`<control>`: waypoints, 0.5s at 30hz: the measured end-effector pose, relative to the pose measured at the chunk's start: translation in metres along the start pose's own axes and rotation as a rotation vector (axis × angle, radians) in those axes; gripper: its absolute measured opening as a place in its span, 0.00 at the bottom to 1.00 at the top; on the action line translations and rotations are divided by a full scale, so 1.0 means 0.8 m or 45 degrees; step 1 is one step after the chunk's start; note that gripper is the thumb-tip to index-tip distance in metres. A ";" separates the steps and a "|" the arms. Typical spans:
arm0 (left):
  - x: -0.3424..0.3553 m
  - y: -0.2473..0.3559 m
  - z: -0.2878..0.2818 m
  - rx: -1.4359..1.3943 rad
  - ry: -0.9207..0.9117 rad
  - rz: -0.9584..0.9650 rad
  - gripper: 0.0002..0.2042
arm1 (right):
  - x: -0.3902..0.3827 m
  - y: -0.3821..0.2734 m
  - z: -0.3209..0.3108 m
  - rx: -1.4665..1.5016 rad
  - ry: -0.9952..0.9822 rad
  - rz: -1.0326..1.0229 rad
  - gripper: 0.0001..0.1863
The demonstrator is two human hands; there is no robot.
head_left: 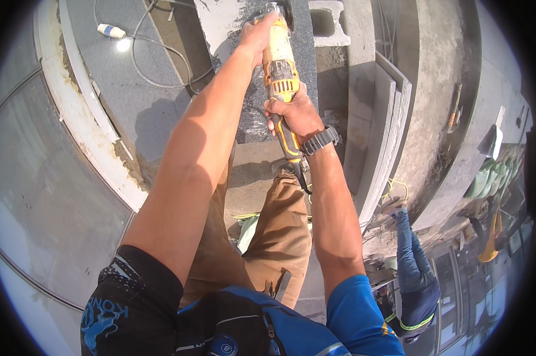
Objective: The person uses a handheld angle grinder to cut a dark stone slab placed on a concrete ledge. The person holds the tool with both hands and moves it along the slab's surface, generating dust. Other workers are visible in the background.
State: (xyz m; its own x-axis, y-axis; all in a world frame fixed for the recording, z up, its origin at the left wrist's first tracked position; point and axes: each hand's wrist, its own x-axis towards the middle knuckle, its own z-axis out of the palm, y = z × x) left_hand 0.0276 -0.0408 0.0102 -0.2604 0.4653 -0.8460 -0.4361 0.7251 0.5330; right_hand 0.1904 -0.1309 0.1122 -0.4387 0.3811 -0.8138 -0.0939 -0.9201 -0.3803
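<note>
Both my hands grip a yellow and black angle grinder (280, 50), pointing away from me. My left hand (256, 38) is closed around its front end, near the head. Farther back, my right hand (299, 113) wraps around the rear handle, with a dark watch on that wrist. The grinder lies above a grey stone slab (305, 65), whose top is partly pale with dust. At the picture's upper edge the grinder's head and disc are mostly cut off, so I cannot tell whether the disc touches the stone. A black cord hangs from the handle's end by my knee.
On a grey slab at the left lies a looped cable with a white and blue plug (111, 31). A hollow concrete block (339, 38) stands beyond the grinder. Long slabs (386, 130) lean at the right. Another person (415, 267) is at the lower right.
</note>
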 end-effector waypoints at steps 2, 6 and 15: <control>0.010 0.005 0.001 -0.038 -0.016 -0.011 0.22 | 0.010 -0.003 -0.001 0.014 -0.033 -0.029 0.36; 0.030 0.007 -0.007 -0.097 -0.107 -0.012 0.30 | 0.022 -0.011 0.000 0.028 -0.032 -0.014 0.35; -0.009 -0.009 0.001 -0.034 -0.023 -0.027 0.22 | -0.012 -0.003 0.000 -0.055 0.055 0.059 0.36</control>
State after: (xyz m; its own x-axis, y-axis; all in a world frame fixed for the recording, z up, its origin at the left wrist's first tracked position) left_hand 0.0335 -0.0485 0.0127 -0.2353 0.4592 -0.8566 -0.4644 0.7212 0.5141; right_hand 0.1946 -0.1325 0.1206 -0.4029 0.3426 -0.8487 -0.0352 -0.9324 -0.3596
